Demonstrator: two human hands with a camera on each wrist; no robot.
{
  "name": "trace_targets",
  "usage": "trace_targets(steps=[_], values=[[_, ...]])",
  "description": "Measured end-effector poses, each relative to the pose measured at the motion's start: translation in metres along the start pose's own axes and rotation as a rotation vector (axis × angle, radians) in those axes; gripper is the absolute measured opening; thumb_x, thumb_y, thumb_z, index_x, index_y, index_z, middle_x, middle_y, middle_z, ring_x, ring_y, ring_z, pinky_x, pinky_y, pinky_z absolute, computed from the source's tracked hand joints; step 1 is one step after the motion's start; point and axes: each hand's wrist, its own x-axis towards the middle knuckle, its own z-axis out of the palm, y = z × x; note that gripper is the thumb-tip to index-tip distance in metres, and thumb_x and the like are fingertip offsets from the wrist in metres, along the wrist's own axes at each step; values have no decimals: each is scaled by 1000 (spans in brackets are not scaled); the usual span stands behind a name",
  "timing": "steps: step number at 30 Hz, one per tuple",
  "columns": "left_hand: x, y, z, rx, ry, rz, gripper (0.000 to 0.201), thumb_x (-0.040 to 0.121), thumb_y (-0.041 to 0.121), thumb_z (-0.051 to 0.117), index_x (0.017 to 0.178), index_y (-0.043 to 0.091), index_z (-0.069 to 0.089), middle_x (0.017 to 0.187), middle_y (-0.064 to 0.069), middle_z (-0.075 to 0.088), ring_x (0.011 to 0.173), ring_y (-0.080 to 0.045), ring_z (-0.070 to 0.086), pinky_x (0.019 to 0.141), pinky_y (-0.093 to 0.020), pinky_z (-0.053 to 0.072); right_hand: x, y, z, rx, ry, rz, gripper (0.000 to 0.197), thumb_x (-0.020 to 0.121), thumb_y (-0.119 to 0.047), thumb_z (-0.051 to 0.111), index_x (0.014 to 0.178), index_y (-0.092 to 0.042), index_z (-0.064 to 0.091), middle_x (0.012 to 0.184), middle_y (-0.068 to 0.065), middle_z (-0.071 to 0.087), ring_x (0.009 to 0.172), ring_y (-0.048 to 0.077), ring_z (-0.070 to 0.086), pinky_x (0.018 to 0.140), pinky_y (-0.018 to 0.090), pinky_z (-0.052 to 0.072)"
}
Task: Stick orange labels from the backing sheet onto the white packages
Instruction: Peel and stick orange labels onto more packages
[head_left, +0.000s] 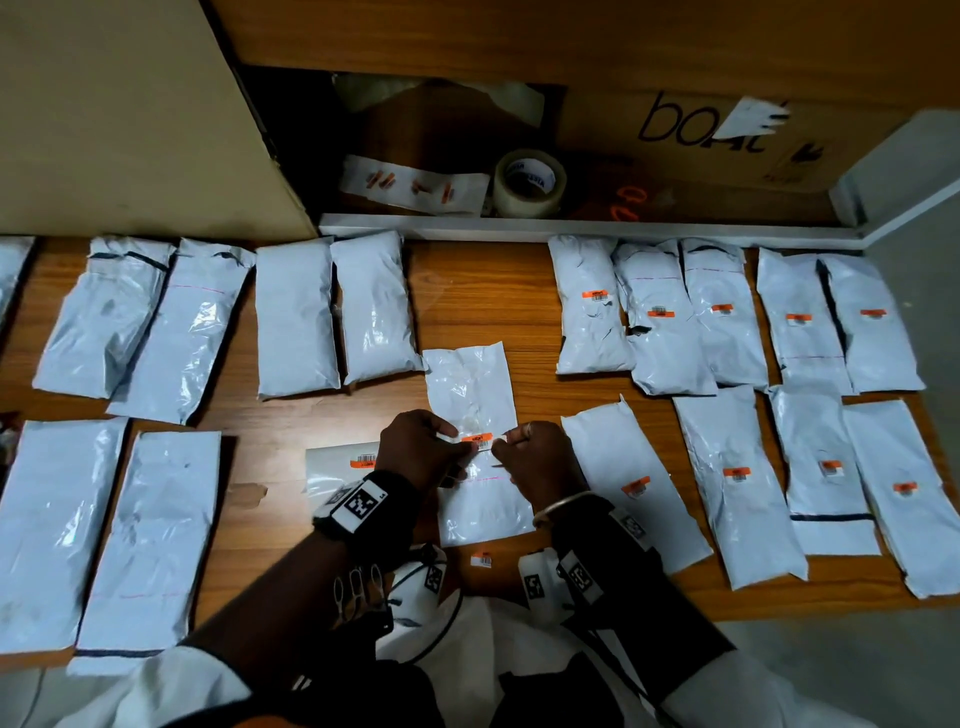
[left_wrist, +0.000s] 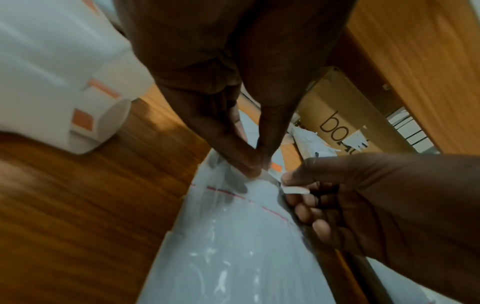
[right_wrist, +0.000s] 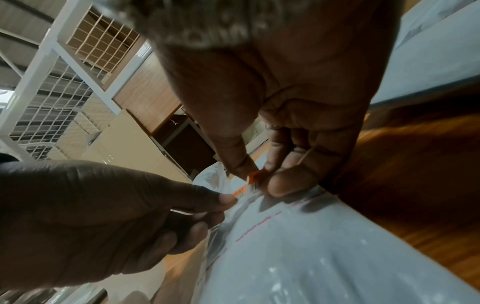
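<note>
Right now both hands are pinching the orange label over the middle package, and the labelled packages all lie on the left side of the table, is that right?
Not quite: the labelled packages lie on the right side; those on the left are bare, as the head view shows. Both the left hand and right hand do pinch the orange label over the middle package.

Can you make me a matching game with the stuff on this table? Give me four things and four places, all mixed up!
Things:
1. roll of clear tape
2. orange label
3. cardboard box
4. loose label

Places:
A. lying alone on the wooden table, near the person's wrists
B. pinched between the left hand and right hand, over a white package
C. on the shelf, beside a backing sheet
D. at the back right, printed with dark letters

Pairs: 1-C, 2-B, 3-D, 4-A
</note>
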Motion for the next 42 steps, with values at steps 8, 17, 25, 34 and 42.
trace_targets(steps=[8,17,25,34,42], values=[[6,-7,6,112,84,60,44,72,10,91,91,8,51,72,-23,73,57,-34,73,51,-42,61,3,3,3,-40,-3,-11,21,68,-43,72,70,-22,69,72,-7,74,74,15,73,77,40,63],[2,-10,3,60,50,61,34,76,3,86,87,6,54,67,-20,71,59,-36,72,52,-37,56,2,5,-1,-79,-32,-54,19,70,-39,68,62,-24,61,62,-11,66,68,12,66,74,35,60],[-2,-7,1,61,41,52,34,79,5,85,97,4,57,72,-19,74,59,-31,72,53,-36,57,0,11,-6,-18,65,-88,7,88,-30,71,85,-27,65,81,-11,69,84,13,69,86,39,59],[4,-13,-2,76,20,36,26,83,4,81,96,3,59,77,-20,75,63,-31,73,57,-40,59,-6,13,-1,30,16,-169,10,88,-38,72,84,-33,64,80,-14,73,79,2,71,82,37,61],[0,-11,-4,-35,-74,74,40,79,-8,80,97,8,48,88,-36,69,66,-36,69,52,-34,49,-12,6,-2,139,-38,-178,8,85,-25,80,86,-20,75,75,-8,77,73,3,74,81,36,62]])
